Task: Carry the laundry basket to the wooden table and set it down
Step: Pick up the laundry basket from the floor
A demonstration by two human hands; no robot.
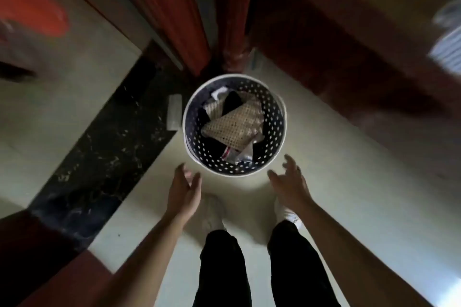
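Note:
A round laundry basket (pixel 270 157) with a white rim and dark perforated walls stands on the pale floor straight ahead of me. Folded clothes lie inside it, a beige checked piece (pixel 234 124) on top. My left hand (pixel 184 189) hovers just short of the basket's near left rim, fingers apart and empty. My right hand (pixel 289 182) hovers by the near right rim, fingers spread, holding nothing. Neither hand touches the basket. No wooden table is clearly in view.
Red curtains (pixel 174 7) hang behind the basket beside a dark wooden post (pixel 234 52). A black marble strip (pixel 107 142) crosses the floor at left. A small white object (pixel 173 112) lies left of the basket. Dark wooden furniture (pixel 349 57) runs along the right. My feet stand below the basket.

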